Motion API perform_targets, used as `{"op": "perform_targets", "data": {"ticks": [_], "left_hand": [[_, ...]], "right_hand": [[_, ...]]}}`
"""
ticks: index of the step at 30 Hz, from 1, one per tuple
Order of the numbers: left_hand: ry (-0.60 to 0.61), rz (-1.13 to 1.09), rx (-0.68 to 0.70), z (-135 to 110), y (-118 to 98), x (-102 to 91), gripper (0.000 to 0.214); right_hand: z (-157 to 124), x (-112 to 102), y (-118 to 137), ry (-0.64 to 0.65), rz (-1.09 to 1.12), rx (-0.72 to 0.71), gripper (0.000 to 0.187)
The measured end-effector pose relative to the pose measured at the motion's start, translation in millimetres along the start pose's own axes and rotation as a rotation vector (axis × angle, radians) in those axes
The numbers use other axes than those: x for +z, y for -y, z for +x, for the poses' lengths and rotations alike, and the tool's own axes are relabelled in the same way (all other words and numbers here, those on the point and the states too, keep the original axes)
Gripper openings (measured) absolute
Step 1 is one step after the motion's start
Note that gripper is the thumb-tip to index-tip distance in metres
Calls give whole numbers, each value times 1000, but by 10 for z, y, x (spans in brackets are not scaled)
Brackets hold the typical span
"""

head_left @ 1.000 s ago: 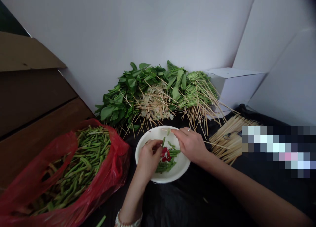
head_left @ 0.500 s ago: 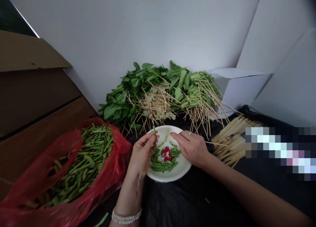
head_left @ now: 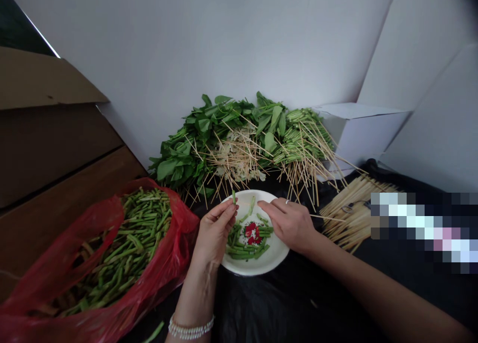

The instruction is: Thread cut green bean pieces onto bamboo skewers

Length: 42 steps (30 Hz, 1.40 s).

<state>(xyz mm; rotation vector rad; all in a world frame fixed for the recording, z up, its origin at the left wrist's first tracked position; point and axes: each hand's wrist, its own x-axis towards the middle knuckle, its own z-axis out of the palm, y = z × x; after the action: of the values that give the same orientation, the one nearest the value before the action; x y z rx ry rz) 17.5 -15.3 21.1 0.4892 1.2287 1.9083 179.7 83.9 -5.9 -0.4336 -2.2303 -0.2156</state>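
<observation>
My left hand (head_left: 216, 228) pinches a short piece of green bean (head_left: 234, 197) upright between thumb and fingertips, over the left rim of a white plate (head_left: 257, 268). Across the plate, my right hand (head_left: 293, 223) is closed with its index finger pointing towards the left hand. A bamboo skewer (head_left: 328, 217) sticks out behind the right hand; its front part is hard to make out. Cut green bean pieces (head_left: 242, 252) lie on the plate around a red printed pattern.
At the left stands a red plastic bag (head_left: 182, 223) full of cut beans (head_left: 145, 223). Skewered leafy greens (head_left: 179, 159), pale pieces (head_left: 239, 156) and green bundles (head_left: 302, 134) are heaped behind the plate. Loose skewers (head_left: 347, 208) with scissors (head_left: 349, 207) lie right, near a white box (head_left: 366, 129).
</observation>
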Motion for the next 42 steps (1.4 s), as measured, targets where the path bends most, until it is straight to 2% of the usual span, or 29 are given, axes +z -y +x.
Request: {"op": "perform_targets", "data": {"ticks": [12, 20, 42], "left_hand": [[-28, 28, 58, 12, 3, 13, 29], [-19, 36, 27, 13, 2, -3, 27], [50, 97, -59, 11, 21, -34, 27]], "right_hand": [[-9, 1, 26, 4, 13, -5, 32], [-19, 17, 48, -16, 37, -27, 33], [-36, 44, 44, 54, 135, -4, 32]]}}
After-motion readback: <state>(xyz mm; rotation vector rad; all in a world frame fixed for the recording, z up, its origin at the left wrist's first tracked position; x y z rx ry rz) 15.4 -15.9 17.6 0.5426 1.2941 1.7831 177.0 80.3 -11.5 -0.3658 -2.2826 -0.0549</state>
